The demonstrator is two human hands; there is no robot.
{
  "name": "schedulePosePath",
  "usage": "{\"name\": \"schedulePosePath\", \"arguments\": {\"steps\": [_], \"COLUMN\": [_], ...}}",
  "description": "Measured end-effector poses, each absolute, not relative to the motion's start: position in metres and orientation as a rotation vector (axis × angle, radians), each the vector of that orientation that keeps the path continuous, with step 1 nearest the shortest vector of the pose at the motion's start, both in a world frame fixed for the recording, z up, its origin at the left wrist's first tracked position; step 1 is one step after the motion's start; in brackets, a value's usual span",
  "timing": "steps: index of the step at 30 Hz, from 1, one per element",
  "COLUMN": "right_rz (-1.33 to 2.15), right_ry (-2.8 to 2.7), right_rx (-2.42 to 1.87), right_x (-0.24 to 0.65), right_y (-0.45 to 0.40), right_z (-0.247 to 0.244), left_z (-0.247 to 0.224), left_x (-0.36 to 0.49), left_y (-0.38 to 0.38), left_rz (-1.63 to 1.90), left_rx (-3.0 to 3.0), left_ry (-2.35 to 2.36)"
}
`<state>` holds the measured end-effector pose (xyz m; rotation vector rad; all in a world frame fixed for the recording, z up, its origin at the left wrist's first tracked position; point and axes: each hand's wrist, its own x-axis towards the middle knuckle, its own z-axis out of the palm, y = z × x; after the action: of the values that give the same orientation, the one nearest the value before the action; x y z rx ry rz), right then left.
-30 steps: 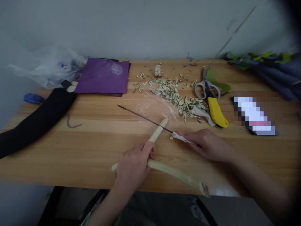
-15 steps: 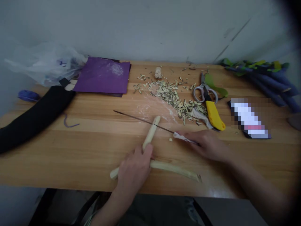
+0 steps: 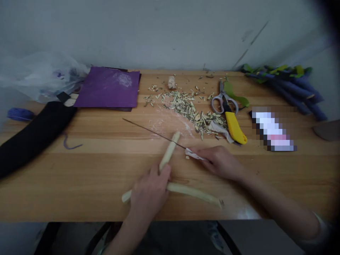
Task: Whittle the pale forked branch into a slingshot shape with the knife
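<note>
My left hand (image 3: 150,191) is wrapped round a pale, peeled forked stick (image 3: 169,152) and presses it down on the wooden table. The hand hides the fork, and three ends stick out from it. In my right hand (image 3: 220,161) is a thin, dark saw blade (image 3: 148,129), gripped by an end wrapped in white material (image 3: 195,154). The blade lies across the stick's upper arm, a little below its tip, touching it. Its free end points up and left.
Bark shavings (image 3: 186,104) lie heaped beyond the stick, beside scissors (image 3: 222,101) and a yellow-handled cutter (image 3: 235,127). A phone (image 3: 273,131) and dark branches (image 3: 292,88) are at right. Purple sheets (image 3: 108,86), a plastic bag (image 3: 39,78) and a black sleeve-like object (image 3: 37,134) occupy the left.
My right hand has pushed the blade leftward across the stick, so the wrapped end is now closer to it. My left hand keeps its hold. The camera view has shifted slightly.
</note>
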<state>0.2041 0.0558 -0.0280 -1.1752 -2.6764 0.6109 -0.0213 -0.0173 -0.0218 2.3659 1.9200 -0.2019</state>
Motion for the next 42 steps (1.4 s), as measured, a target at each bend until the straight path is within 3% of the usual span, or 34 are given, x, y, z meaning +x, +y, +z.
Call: {"name": "schedulePosePath", "arguments": {"steps": [9, 15, 25, 35, 42], "right_rz": [0.653, 0.601, 0.617, 0.738, 0.655], "right_ry": [-2.670, -2.620, -2.657, -2.698, -2.691], "right_rx": [-1.137, -1.203, -1.226, -1.206, -1.230], "right_x": [0.238, 0.203, 0.232, 0.222, 0.222], "right_y": [0.065, 0.059, 0.067, 0.064, 0.061], "right_z": [-0.011, -0.029, -0.015, -0.012, -0.015], "left_z": [-0.027, -0.033, -0.029, -0.031, -0.030], "left_x": [-0.029, -0.023, -0.019, -0.014, -0.008], "left_y": [-0.010, -0.019, -0.012, -0.016, -0.012], "left_rz": [-0.045, 0.108, 0.029, 0.209, 0.061], "left_rx": [2.264, 2.400, 2.318, 2.370, 2.244], "left_ry": [2.189, 2.170, 2.262, 2.040, 2.288]}}
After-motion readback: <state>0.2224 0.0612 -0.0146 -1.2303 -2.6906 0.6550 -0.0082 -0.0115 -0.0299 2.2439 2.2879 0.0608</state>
